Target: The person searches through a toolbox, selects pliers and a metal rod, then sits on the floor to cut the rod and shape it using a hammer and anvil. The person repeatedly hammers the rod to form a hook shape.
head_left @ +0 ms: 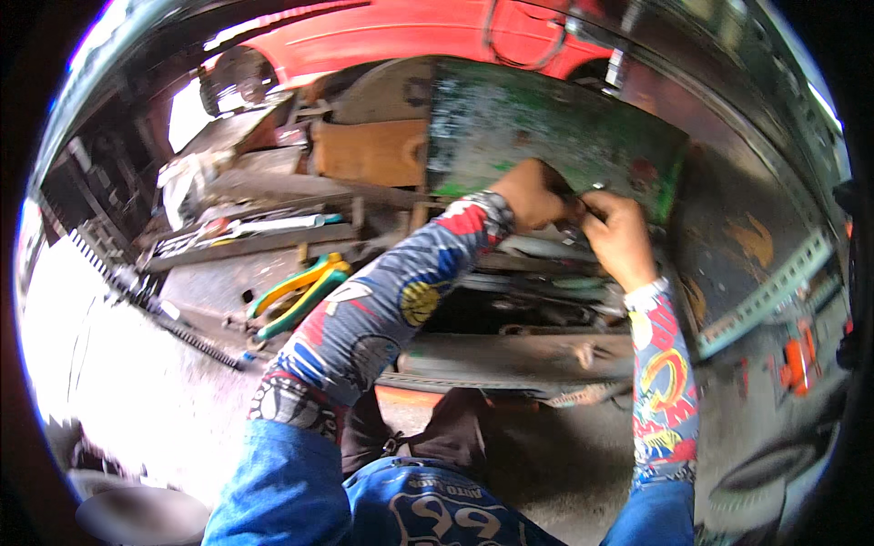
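Above a wooden bench compartment full of metal tools point(555, 284), both hands are brought close together. My left hand point(533, 194) is closed, its fingers curled around something small and dark that I cannot make out. Beside it my right hand point(622, 237) pinches at the same spot, with a shiny bit of metal showing near the fingertips. Behind the hands leans a worn green-grey panel point(519, 127). Pliers point(300, 293) with yellow and green handles lie left of my left forearm.
A wooden tray point(255, 238) holding wrenches and other hand tools is at the left. Farther back stands a red car point(401, 36). Perforated metal angle point(765, 300) edges the right side, near an orange object point(798, 362) and a tire point(760, 478).
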`<action>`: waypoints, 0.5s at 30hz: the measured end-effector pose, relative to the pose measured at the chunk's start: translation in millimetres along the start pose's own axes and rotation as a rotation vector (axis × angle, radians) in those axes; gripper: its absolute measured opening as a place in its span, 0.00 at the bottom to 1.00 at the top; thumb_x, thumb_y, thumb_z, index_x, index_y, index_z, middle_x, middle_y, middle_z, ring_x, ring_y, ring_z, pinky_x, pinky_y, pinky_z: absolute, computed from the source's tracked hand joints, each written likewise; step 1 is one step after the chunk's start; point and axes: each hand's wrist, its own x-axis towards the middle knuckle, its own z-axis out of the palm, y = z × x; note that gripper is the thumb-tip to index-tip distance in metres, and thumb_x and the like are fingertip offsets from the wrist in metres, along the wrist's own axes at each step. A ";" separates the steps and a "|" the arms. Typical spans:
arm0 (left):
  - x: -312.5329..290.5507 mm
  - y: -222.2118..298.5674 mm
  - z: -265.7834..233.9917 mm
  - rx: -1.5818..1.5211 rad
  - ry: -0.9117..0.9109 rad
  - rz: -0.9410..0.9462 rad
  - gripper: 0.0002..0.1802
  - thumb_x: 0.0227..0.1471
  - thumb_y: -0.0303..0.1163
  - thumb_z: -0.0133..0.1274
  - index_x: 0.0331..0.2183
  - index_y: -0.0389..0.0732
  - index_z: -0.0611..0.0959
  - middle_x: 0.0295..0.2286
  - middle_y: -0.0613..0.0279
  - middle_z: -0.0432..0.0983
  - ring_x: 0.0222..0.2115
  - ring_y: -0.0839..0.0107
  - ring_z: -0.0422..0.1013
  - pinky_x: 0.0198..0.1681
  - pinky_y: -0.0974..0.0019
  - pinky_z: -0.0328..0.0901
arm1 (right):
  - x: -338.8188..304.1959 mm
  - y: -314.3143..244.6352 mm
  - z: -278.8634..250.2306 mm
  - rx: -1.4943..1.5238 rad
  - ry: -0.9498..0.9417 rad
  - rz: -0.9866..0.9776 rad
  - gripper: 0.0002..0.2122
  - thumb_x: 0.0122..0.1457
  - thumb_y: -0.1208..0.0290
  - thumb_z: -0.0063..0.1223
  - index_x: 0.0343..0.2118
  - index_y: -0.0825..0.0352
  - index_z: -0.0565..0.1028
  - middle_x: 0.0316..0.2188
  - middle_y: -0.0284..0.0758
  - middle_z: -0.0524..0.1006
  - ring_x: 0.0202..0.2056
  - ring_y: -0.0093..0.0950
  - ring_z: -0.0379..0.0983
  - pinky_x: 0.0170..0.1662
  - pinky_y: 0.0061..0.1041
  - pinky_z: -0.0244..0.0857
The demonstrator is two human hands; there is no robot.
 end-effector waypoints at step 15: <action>-241.6 -82.0 -199.5 0.742 0.415 -0.036 0.10 0.50 0.29 0.61 0.36 0.38 0.86 0.33 0.50 0.79 0.39 0.54 0.76 0.44 0.58 0.69 | 45.9 42.5 -9.9 -0.408 0.325 -0.042 0.16 0.53 0.67 0.65 0.43 0.67 0.79 0.44 0.46 0.79 0.48 0.46 0.75 0.51 0.39 0.67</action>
